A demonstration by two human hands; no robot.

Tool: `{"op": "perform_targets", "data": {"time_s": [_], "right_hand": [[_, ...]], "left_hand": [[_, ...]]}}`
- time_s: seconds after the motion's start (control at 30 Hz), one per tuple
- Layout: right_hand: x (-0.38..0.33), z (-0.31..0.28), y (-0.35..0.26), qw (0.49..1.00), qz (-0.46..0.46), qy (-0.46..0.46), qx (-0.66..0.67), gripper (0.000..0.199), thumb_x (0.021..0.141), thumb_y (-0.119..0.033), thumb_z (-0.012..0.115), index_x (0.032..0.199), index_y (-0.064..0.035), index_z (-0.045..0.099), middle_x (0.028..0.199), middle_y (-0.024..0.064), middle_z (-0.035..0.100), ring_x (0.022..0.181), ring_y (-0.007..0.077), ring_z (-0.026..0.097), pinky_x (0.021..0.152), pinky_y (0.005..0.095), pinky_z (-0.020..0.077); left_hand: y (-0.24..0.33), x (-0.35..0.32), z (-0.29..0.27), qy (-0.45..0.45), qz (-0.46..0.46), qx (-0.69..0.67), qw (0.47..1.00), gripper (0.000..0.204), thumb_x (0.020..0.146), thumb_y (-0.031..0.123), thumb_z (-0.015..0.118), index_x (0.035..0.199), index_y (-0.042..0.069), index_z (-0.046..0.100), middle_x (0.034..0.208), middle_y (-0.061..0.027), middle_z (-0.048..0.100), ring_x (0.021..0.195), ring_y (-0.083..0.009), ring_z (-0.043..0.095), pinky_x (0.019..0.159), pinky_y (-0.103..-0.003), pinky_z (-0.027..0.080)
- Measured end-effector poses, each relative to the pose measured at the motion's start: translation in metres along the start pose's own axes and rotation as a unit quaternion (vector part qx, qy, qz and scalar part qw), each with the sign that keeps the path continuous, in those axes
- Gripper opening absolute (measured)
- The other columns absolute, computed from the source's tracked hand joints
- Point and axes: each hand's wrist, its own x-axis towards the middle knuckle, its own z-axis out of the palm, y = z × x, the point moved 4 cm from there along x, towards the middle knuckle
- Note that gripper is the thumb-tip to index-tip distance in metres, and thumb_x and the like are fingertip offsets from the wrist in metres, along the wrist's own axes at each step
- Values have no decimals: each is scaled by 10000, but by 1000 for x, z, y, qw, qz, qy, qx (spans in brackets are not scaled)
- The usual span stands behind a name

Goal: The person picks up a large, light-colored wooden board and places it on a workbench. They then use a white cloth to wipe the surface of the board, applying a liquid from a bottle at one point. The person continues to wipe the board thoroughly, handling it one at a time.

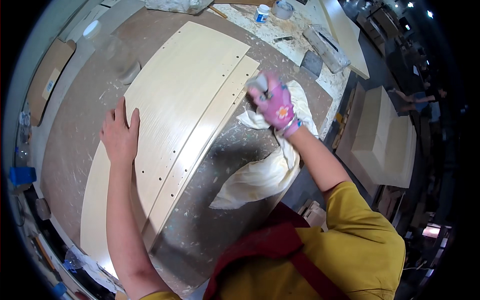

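Pale wood panel (175, 95) lies under the flat, open left hand (120, 136); gloved right hand (274, 102) grips a small pale object at its edge, white cloth (260, 172) just beside

Count on my table (200, 220): two pale wood panels, stacked, one wide upper panel (175, 100) and one narrower lower panel (205, 145) showing along its right edge. One white cloth (260, 175). Two hands of mine: one bare left hand (120, 135), one right hand (275, 102) in one pink flowered glove. At the far edge: one small white jar with a blue label (261, 13), one roll of tape (283, 9), one grey block (327, 47). One blue object (22, 175) at left.
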Motion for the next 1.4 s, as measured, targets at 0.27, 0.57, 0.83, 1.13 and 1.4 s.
{"op": "perform_targets", "data": {"time_s": [0.27,0.57,0.83,1.13,1.4], "right_hand": [[0,0,-8,997,-62,-38,29,419,840,-285,673,1141,-30,532,1077,196,596,932,403,607,810,468,485],[3,-4,-14,990,-139,-10,1,416,847,-272,674,1137,-15,521,1016,208,596,879,408,617,773,452,496],[5,-7,-15,990,-136,-10,-19,423,865,-305,635,1144,-9,521,1033,218,593,904,424,602,793,467,487],[26,-15,-1,995,-91,-26,-39,455,874,-336,632,1185,-40,482,1055,225,593,882,431,614,736,504,491],[29,-12,4,990,-128,-64,-6,454,858,-326,660,1174,-33,516,1079,223,607,888,404,638,768,470,515]], "left_hand": [[1,0,-1,-1,-4,-10,1000,543,928,452,519,1405,200,461,1224,-113,551,1137,-303,536,1007,-479,335],[2,-1,-1,7,4,8,1000,543,930,451,516,1409,200,458,1236,-117,547,1147,-302,531,997,-485,339],[1,0,-1,2,4,10,1000,541,930,451,517,1405,196,465,1240,-124,543,1151,-307,525,988,-487,344],[1,0,-1,12,15,-1,1000,536,929,437,530,1399,187,467,1228,-131,548,1133,-309,528,992,-485,340],[1,0,0,-5,4,-5,1000,531,935,430,521,1401,183,460,1240,-133,547,1143,-309,526,999,-494,336]]}}
